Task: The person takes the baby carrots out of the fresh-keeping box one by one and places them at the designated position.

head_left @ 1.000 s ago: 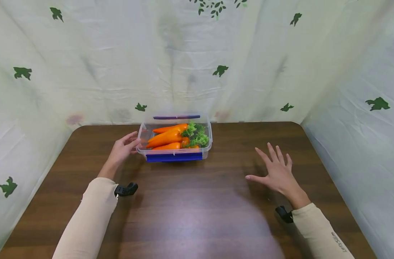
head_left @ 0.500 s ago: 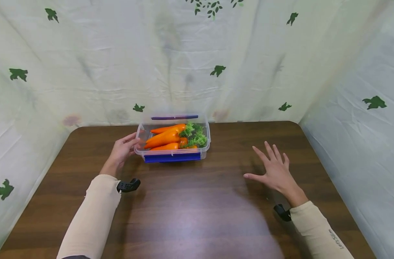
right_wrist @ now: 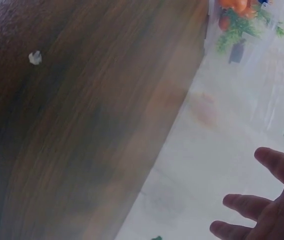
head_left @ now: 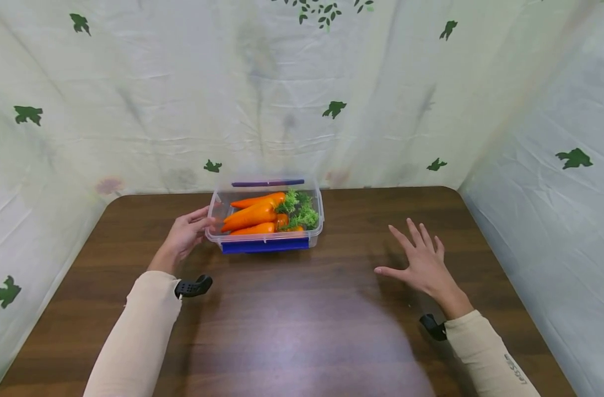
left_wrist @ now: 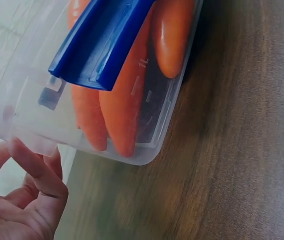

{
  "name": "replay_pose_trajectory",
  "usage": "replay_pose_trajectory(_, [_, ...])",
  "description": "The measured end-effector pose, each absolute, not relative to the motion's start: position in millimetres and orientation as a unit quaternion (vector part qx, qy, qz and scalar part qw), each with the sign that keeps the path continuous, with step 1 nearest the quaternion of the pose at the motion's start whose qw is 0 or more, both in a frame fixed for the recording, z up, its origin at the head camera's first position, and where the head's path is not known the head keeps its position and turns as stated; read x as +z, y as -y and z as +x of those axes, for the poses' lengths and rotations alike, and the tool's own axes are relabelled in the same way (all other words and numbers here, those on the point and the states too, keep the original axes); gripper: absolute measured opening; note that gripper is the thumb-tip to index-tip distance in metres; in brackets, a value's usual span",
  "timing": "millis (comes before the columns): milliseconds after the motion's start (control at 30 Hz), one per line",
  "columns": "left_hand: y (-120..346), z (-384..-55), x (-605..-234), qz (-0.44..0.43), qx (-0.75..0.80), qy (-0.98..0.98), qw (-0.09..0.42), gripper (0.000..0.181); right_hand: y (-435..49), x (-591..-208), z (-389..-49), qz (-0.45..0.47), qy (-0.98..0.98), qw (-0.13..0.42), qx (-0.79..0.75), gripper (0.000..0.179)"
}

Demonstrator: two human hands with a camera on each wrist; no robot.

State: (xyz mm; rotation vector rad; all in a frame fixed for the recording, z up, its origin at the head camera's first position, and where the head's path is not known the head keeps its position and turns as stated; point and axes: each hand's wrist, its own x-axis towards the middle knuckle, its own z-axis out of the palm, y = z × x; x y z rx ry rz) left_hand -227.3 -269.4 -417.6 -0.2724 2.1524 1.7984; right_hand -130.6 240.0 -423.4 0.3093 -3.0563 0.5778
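Note:
A clear plastic food container (head_left: 312, 240) with blue clip flaps stands near the table's back edge, left of centre. Inside it lie several orange carrots (head_left: 249, 216) with green leafy tops (head_left: 304, 212). At the container's left end, my left hand (head_left: 185, 234) grips the rim; its curled fingers (left_wrist: 39, 172) show at the corner in the left wrist view. One blue flap (left_wrist: 101, 45) hangs outward there. Away to the right, my right hand (head_left: 423, 264) is held over the table with fingers spread, touching nothing. Its fingers (right_wrist: 247, 206) also show in the right wrist view.
The brown wooden table (head_left: 292, 331) has rounded back corners. White cloth (head_left: 262, 99) with green leaf shapes rises behind it and along both sides. A tiny white scrap (right_wrist: 35, 58) lies on the wood in the right wrist view.
The head view has shifted slightly. The container has come a little toward me and seems to tip slightly forward, with my left hand on its rim. The right hand stays spread in place.

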Motion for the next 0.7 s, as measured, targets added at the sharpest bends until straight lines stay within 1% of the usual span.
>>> replay_pose_trajectory(167, [268.1,-220.4,-418.5,-0.095,0.627,-0.755,0.166,0.063,-240.2,-422.9,-128.3,0.102,0.976,0.014,0.191,0.098])
replay_pose_trajectory(300, [266.0,-215.6,-419.7,-0.076,0.646,-0.743,0.162,0.057,-240.2,-420.0,-126.7,0.105,0.974,0.020,0.200,0.096])
replay_pose_trajectory(700, [264.7,-195.4,-420.5,-0.047,0.647,-0.746,0.152,0.057,-236.4,-419.6,-124.5,0.118,0.970,0.029,0.211,0.092])
